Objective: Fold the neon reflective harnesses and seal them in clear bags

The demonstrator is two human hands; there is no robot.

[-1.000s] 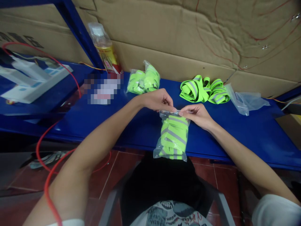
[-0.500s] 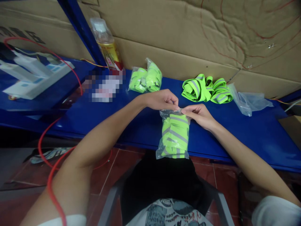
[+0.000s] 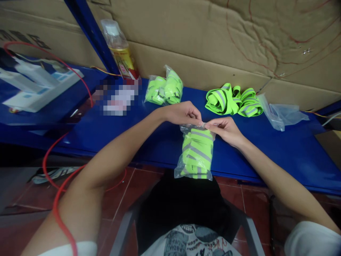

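A clear plastic bag (image 3: 179,166) packed with a folded neon-yellow reflective strap (image 3: 198,151) hangs at the front edge of the blue table. My left hand (image 3: 184,113) pinches the bag's top edge between thumb and fingers. Close beside it, my right hand (image 3: 225,128) pinches the same edge, the thumbs almost touching. Behind my left hand lie two filled bags of reflective straps (image 3: 173,87). Two loose bundles of reflective strap (image 3: 222,99) rest beyond my right hand, with clear plastic bags (image 3: 283,115) to their right.
The blue table (image 3: 282,153) backs onto a cardboard sheet (image 3: 202,35). A plastic bottle (image 3: 119,53) stands at the back left. Further left are a white power strip (image 3: 34,96) and a red cable (image 3: 57,209) that crosses my left arm.
The lower end of the filled bag has swung slightly to the left. Both hands keep their pinch on the top edge in nearly the same place.
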